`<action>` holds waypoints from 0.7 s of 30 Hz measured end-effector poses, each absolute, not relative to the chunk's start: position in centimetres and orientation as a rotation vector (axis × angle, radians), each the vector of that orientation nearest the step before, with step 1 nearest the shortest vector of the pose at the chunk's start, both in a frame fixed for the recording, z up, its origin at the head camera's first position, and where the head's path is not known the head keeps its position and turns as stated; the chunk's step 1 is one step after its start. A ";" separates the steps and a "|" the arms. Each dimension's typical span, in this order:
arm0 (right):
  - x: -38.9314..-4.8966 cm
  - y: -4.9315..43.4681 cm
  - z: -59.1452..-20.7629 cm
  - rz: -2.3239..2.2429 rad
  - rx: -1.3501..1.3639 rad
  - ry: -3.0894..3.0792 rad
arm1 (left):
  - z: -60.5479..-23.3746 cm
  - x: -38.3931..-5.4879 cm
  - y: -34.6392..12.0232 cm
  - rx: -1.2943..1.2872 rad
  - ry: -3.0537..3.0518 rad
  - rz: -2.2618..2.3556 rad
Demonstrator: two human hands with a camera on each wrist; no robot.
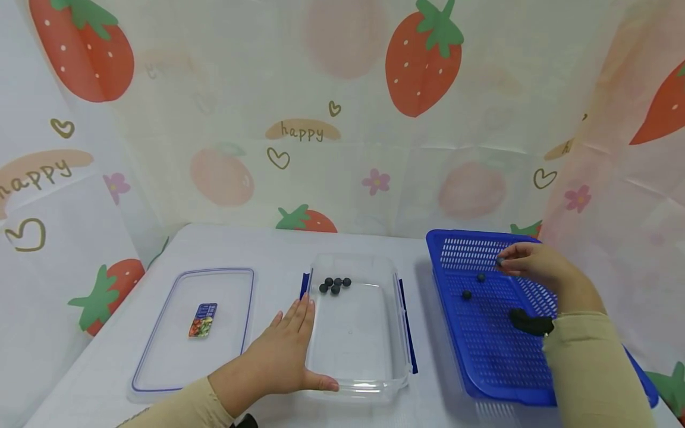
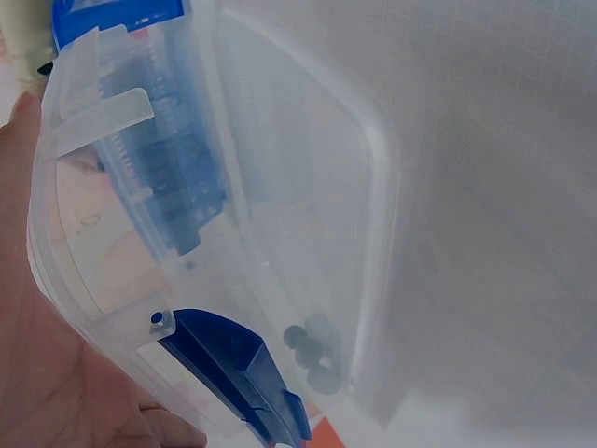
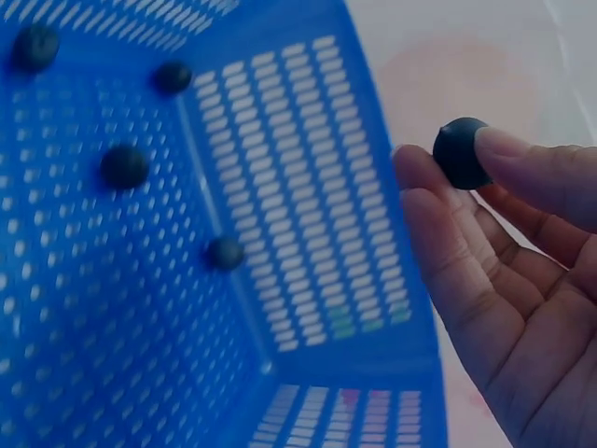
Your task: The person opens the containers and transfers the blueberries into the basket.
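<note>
My right hand [image 1: 535, 264] pinches a dark, round blueberry [image 3: 462, 152] between thumb and fingertips, above the far right part of a blue perforated basket [image 1: 514, 351]. More blueberries [image 3: 125, 166] lie inside the basket. My left hand [image 1: 286, 348] rests with straight, spread fingers along the left side of a clear plastic container [image 1: 350, 333], its thumb by the near rim. In the left wrist view the palm [image 2: 56, 373] is at the container's outer wall. Several blueberries [image 1: 335, 289] sit together near the container's far left corner.
Blue locking flaps [image 1: 408, 327] hang along the container's sides. To the left lies a clear lid [image 1: 160, 333] with a blue seal, bearing a small printed label [image 1: 203, 320]. A strawberry-patterned curtain [image 1: 348, 178] stands behind the white table [image 1: 278, 249].
</note>
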State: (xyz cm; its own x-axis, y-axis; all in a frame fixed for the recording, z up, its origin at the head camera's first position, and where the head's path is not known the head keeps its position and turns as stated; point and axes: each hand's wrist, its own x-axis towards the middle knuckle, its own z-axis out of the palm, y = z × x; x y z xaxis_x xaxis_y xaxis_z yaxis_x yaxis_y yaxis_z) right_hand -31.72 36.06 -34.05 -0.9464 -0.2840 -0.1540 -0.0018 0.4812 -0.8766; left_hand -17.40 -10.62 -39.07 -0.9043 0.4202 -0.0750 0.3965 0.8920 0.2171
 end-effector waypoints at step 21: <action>-31.0 39.5 -37.2 -1.304 -0.017 2.350 | -39.1 -17.4 -10.6 0.621 2.924 0.298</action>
State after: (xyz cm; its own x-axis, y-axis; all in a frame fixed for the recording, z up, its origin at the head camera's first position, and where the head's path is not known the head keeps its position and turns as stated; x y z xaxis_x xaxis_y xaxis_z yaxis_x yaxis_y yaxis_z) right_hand -31.00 39.50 -37.16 -0.8985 -0.2237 -0.3777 0.2021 0.5530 -0.8083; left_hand -17.42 -10.61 -39.14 -0.9054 0.4144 -0.0924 0.3872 0.8952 0.2204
